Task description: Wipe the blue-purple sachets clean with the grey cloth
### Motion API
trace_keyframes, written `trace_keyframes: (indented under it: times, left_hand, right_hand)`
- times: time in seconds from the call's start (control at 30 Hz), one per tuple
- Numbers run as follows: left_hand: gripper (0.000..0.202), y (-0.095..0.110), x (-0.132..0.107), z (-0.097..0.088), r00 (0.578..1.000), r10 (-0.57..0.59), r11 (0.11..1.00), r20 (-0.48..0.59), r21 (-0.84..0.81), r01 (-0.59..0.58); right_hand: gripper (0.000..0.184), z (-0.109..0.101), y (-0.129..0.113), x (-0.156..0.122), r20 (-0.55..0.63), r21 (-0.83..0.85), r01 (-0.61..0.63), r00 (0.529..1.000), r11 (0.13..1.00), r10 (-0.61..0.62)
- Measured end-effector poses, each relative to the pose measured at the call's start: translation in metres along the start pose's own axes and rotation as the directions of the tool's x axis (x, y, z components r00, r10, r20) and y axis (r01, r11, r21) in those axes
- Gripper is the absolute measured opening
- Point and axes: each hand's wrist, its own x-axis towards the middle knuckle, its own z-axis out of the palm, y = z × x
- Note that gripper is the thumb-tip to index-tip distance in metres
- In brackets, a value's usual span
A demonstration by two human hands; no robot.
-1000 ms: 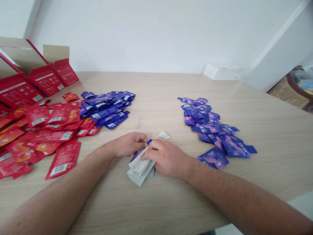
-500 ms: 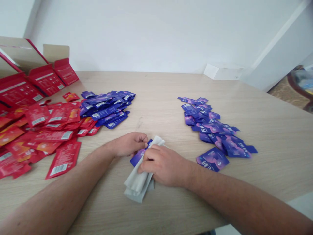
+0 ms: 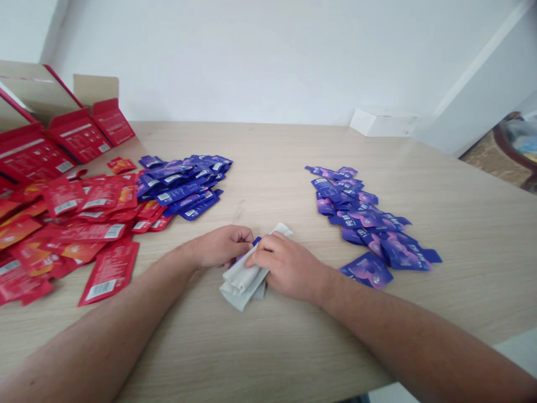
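Near the table's front middle, my right hand point(image 3: 289, 266) is closed on a folded whitish cloth point(image 3: 243, 282), pressing it over a purple packet point(image 3: 257, 241). Most of that packet is hidden beneath the cloth and fingers. My left hand point(image 3: 226, 246) is closed at the packet's left side, pinching its edge between thumb and fingers. To the right lies a spread row of purple packets point(image 3: 364, 218), with one loose purple packet point(image 3: 369, 270) closest to my right wrist. A heap of purple packets point(image 3: 184, 182) lies beyond my left hand.
Red packets point(image 3: 96, 218) are piled at the left, some beside my left forearm. Behind them stand open red cardboard boxes point(image 3: 79, 137). A white box point(image 3: 384, 123) sits against the wall at the back right of the wooden table point(image 3: 268, 157).
My right hand and the cloth have shifted a little up and to the right, and the cloth now covers more of the purple packet. My left hand has stayed nearly still.
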Motion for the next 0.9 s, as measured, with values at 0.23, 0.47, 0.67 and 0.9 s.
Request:
trace_keyframes:
  times: [0.23, 0.47, 0.67, 0.9]
  left_hand:
    - [0.025, -0.002, 0.001, 0.0, 1.0, 0.014, 1.0, 0.0, -0.023, -0.014]
    - [0.026, -0.002, 0.001, 0.0, 1.0, 0.014, 1.0, -0.009, -0.006, -0.014]
    - [0.025, -0.003, 0.001, 0.0, 1.0, 0.026, 0.999, -0.017, -0.046, -0.027]
    - [0.018, -0.005, -0.003, -0.013, 0.964, 0.117, 0.992, -0.24, 0.08, -0.1]
  right_hand:
    - [0.023, 0.001, -0.002, 0.0, 0.04, 0.032, 0.127, 0.991, 0.991, -0.128]
    - [0.028, 0.004, 0.0, 0.0, 0.006, 0.028, 0.035, 0.999, 0.999, -0.035]
    - [0.025, 0.002, -0.004, 0.001, -0.087, 0.152, 0.108, 0.992, 0.982, -0.095]
    - [0.026, -0.024, 0.025, 0.007, -0.506, 0.261, -0.17, 0.814, 0.95, 0.285]
